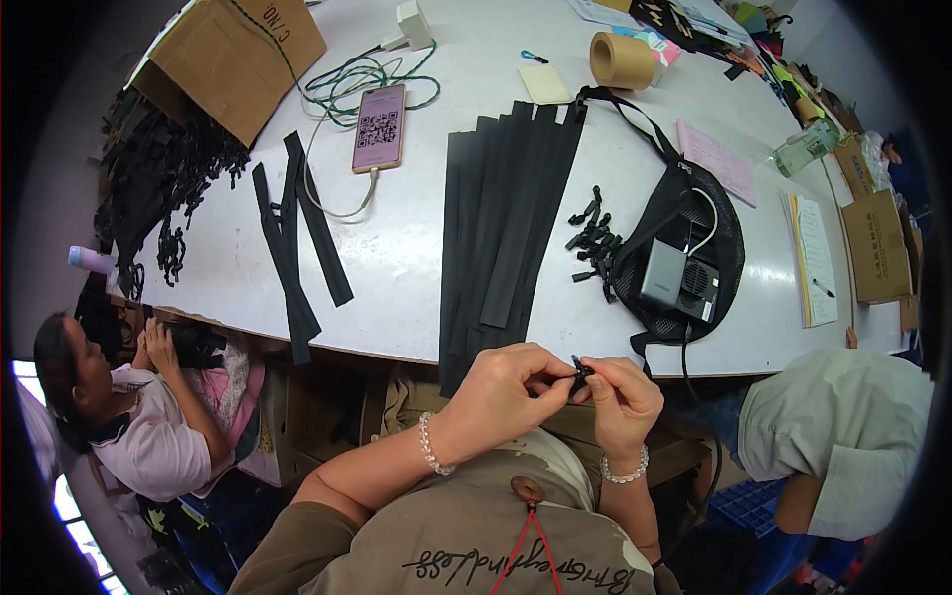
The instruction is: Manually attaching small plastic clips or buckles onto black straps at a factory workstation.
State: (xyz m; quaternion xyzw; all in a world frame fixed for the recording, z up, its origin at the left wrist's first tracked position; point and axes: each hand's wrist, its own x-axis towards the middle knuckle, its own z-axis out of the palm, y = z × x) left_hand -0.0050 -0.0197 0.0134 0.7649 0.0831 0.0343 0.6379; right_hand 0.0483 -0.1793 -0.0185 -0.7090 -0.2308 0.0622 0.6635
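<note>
My left hand (504, 385) and my right hand (627, 399) meet just off the near table edge, each with its fingertips pinched. Between them they grip a small black piece (581, 373), mostly covered by the fingers; it resembles the small black fittings on the table. Ahead of my left hand, a fan of long flat black zipper-like strips (493, 218) hangs slightly over the edge. Beyond my right hand lies a loose pile of small black fittings (599, 248).
A black mesh bag (729, 253) holding a grey power bank (662, 274) lies right of the fittings. Farther off are a cabled phone (379, 129), a tape roll (622, 61) and a cardboard box (233, 59). People sit at left (149, 416) and right (843, 436).
</note>
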